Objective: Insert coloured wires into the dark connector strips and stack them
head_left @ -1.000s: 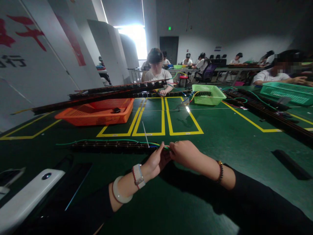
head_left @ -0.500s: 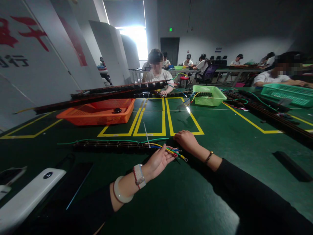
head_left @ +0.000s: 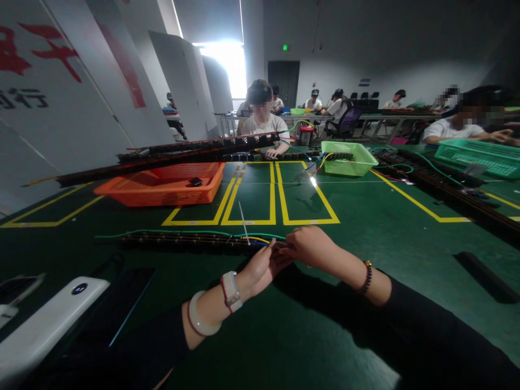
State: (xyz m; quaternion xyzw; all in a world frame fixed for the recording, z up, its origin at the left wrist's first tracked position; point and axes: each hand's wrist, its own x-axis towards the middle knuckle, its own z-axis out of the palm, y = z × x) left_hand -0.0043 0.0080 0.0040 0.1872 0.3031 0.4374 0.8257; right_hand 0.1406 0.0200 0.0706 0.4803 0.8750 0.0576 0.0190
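A long dark strip [head_left: 174, 240] lies across the green table, a green wire [head_left: 203, 233] running along its far side. From its right end come a yellow wire [head_left: 259, 239] and a blue wire [head_left: 257, 244], passing into my left hand [head_left: 257, 273], whose fingers are closed around them, palm up. My right hand [head_left: 312, 246] is bent over the fingertips of the left, its fingers pinched at the wire ends. Those ends are hidden between both hands. A white cable tie [head_left: 244, 223] sticks up from the strip beside the left hand.
Beyond the strip are an orange basket [head_left: 162, 197] with a small black piece, stacked dark strips [head_left: 170, 153] and a light green basket [head_left: 349, 168]. A white device [head_left: 52, 319] lies at left, a black bar [head_left: 485, 276] at right. A person [head_left: 264, 122] works opposite.
My right hand has come down and toward me from the green wire's end onto the wire ends in my left hand, covering them. The left hand has barely moved.
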